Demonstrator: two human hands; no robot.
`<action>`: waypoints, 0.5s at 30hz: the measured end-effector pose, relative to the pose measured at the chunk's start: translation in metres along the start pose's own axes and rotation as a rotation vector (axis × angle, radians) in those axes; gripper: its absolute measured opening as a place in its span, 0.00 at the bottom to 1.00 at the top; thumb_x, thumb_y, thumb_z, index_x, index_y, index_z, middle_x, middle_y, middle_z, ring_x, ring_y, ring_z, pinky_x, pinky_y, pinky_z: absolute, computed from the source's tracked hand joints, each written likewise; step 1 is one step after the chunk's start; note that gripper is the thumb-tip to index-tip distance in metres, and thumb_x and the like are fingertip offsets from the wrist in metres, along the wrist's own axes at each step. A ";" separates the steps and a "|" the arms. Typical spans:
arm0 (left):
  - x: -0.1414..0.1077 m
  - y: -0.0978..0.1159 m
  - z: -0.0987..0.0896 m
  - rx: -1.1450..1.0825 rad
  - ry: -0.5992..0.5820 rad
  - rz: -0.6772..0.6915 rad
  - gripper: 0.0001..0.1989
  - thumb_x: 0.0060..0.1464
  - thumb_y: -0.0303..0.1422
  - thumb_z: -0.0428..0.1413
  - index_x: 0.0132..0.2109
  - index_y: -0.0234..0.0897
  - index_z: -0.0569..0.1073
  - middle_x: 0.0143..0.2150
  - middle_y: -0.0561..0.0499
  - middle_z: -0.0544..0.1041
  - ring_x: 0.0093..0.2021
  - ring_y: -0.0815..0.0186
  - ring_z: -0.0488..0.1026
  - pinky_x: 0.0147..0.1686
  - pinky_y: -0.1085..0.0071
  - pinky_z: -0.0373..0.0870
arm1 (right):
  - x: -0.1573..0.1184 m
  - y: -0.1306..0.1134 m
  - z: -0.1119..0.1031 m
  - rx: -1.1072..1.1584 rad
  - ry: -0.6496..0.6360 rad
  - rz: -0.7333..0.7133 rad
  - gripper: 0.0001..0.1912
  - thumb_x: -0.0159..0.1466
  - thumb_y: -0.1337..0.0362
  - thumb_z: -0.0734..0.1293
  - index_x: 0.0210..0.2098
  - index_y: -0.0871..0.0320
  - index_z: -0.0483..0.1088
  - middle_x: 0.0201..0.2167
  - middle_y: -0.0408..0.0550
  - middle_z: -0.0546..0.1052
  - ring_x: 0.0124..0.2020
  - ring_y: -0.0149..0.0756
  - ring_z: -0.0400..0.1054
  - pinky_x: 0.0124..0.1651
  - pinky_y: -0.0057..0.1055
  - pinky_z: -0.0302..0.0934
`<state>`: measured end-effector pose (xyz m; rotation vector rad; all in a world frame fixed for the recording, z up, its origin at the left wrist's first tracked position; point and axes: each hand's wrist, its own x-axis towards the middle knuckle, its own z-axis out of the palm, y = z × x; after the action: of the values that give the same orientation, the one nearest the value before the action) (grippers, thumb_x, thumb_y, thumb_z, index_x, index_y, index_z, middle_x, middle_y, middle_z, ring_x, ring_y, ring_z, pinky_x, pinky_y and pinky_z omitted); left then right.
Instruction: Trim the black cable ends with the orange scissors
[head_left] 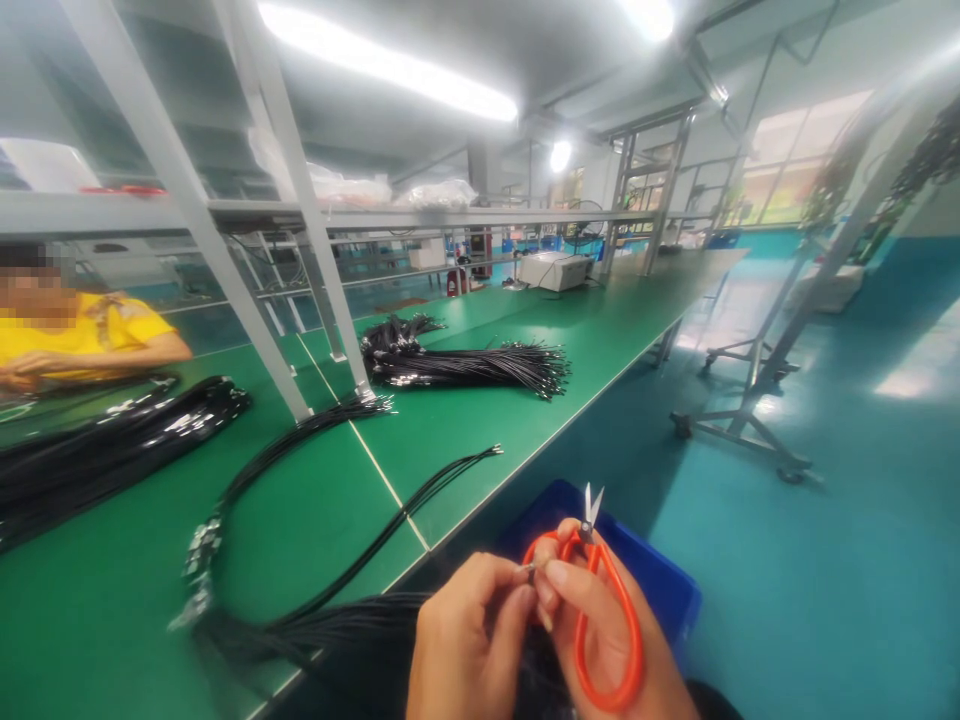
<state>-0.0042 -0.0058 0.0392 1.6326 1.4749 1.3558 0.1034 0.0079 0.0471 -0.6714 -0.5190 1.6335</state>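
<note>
Orange-handled scissors (626,650) hang on my right hand (600,610), their short blades pointing up and slightly apart. The fingers of that hand are closed, with thumb and fingertips pinched at a small silvery cable tip (529,568). From the other side my left hand (472,630) pinches the same small end, and the two hands nearly touch. Most of the held cable is hidden by the fingers. A bundle of black cables (352,620) runs from the table edge towards my left hand. Several loose black cables (427,495) with metal tips lie beyond it.
Below my hands is a blue bin (679,590). The green table (300,520) bears a large cable bundle (480,368) and another pile (112,440) at left. Grey shelf posts (277,345) rise from it. A co-worker in a yellow shirt (135,325) sits opposite; a wheeled rack (750,420) stands right.
</note>
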 end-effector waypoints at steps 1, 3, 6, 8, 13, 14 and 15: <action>-0.001 -0.001 0.001 0.034 0.028 0.042 0.08 0.55 0.31 0.53 0.30 0.40 0.74 0.25 0.56 0.75 0.24 0.70 0.71 0.26 0.78 0.65 | 0.001 0.000 -0.002 -0.011 0.005 -0.008 0.08 0.51 0.66 0.72 0.31 0.55 0.72 0.26 0.41 0.72 0.27 0.31 0.62 0.33 0.28 0.62; -0.002 -0.004 0.003 0.102 0.096 0.130 0.07 0.56 0.29 0.52 0.31 0.41 0.73 0.24 0.57 0.75 0.23 0.71 0.71 0.25 0.78 0.65 | 0.004 0.001 -0.007 -0.051 0.028 -0.049 0.08 0.52 0.66 0.73 0.31 0.55 0.70 0.25 0.40 0.72 0.25 0.30 0.62 0.30 0.27 0.61; -0.003 -0.009 0.005 0.235 0.168 0.270 0.06 0.57 0.28 0.52 0.32 0.41 0.71 0.24 0.56 0.75 0.22 0.70 0.71 0.25 0.76 0.65 | 0.007 0.000 -0.014 -0.131 0.047 -0.109 0.08 0.53 0.64 0.73 0.29 0.55 0.69 0.24 0.40 0.73 0.24 0.30 0.63 0.28 0.26 0.60; -0.003 -0.012 0.006 0.297 0.173 0.351 0.06 0.57 0.27 0.52 0.32 0.41 0.70 0.25 0.55 0.75 0.22 0.69 0.70 0.25 0.75 0.64 | 0.007 -0.002 -0.017 -0.169 0.021 -0.126 0.09 0.53 0.62 0.74 0.29 0.55 0.69 0.24 0.42 0.74 0.24 0.31 0.64 0.29 0.27 0.61; -0.001 -0.016 0.007 0.342 0.171 0.447 0.06 0.56 0.25 0.53 0.32 0.41 0.68 0.26 0.54 0.76 0.22 0.68 0.70 0.25 0.74 0.64 | 0.002 -0.007 -0.009 -0.203 0.035 -0.131 0.13 0.51 0.58 0.74 0.30 0.56 0.68 0.26 0.43 0.76 0.23 0.29 0.64 0.27 0.26 0.60; -0.001 -0.016 0.007 0.342 0.174 0.451 0.06 0.56 0.25 0.53 0.32 0.41 0.69 0.26 0.54 0.76 0.22 0.68 0.71 0.25 0.73 0.64 | 0.001 -0.007 -0.006 -0.215 0.056 -0.128 0.14 0.49 0.60 0.75 0.30 0.56 0.68 0.25 0.42 0.76 0.23 0.29 0.64 0.27 0.25 0.60; -0.002 -0.016 0.008 0.340 0.177 0.454 0.06 0.56 0.25 0.53 0.32 0.41 0.69 0.26 0.54 0.76 0.23 0.67 0.71 0.26 0.73 0.64 | 0.000 -0.007 -0.004 -0.225 0.081 -0.133 0.15 0.47 0.61 0.76 0.30 0.56 0.68 0.24 0.42 0.76 0.23 0.29 0.65 0.27 0.25 0.60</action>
<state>-0.0034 -0.0016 0.0219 2.2158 1.5621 1.5848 0.1112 0.0093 0.0491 -0.8481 -0.6805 1.4299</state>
